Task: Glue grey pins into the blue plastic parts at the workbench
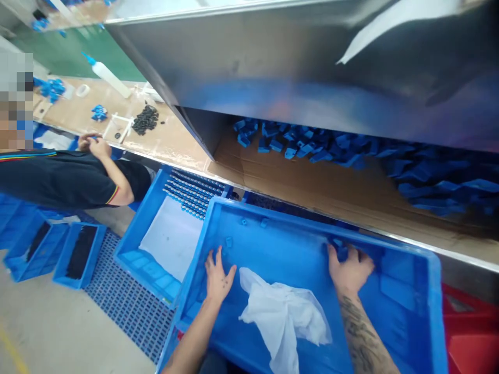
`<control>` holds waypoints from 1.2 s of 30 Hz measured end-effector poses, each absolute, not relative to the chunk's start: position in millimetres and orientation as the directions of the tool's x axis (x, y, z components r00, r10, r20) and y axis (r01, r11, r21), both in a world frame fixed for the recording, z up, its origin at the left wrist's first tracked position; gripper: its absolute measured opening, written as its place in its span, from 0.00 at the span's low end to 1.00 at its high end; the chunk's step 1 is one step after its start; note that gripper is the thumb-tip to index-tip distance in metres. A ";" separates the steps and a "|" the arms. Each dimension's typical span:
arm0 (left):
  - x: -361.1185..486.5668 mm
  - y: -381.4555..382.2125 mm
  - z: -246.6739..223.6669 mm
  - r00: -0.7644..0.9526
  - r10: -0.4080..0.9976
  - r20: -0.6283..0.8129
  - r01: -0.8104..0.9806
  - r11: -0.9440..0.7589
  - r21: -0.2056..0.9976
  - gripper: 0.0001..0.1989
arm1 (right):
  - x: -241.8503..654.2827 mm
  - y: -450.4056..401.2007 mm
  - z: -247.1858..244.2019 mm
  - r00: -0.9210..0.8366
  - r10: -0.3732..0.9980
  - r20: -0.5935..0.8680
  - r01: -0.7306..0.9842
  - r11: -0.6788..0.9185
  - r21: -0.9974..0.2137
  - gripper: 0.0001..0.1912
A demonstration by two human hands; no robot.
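Over the left part of a large blue plastic crate (312, 228), my left hand (218, 278) has its fingers spread and holds nothing. Small blue plastic parts (228, 242) lie on the crate floor just beyond its fingertips. Toward the crate's far wall, my right hand (351, 270) is curled with a blue plastic part (340, 250) between thumb and fingers; its exact shape is partly hidden. A crumpled white cloth (286, 317) lies in the crate between my two hands.
Beyond the crate, many blue parts (307, 143) lie on cardboard under a metal hood (273, 67). To the left is another blue crate (156, 259) with rows of small parts and a white sheet. A co-worker (70, 176) handles something small at the bench. Red plastic (473, 332) sits right.
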State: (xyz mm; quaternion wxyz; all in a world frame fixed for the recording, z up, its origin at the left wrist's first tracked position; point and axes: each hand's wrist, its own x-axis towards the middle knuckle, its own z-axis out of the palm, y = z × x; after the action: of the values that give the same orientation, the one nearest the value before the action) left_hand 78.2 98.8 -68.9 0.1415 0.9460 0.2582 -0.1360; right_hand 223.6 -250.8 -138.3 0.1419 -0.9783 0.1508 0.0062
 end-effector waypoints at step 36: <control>198.0 116.3 -98.9 0.970 0.165 -0.177 0.240 -0.748 0.618 0.12 | 264.7 -54.7 -101.0 0.846 0.461 -0.269 0.287 -0.818 -0.499 0.13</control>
State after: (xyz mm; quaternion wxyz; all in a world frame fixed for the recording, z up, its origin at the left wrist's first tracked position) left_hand 198.0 116.3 -98.9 0.3377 0.9334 0.1084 -0.0554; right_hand 264.7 -54.7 -101.0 0.2263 -0.9337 -0.2001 0.1924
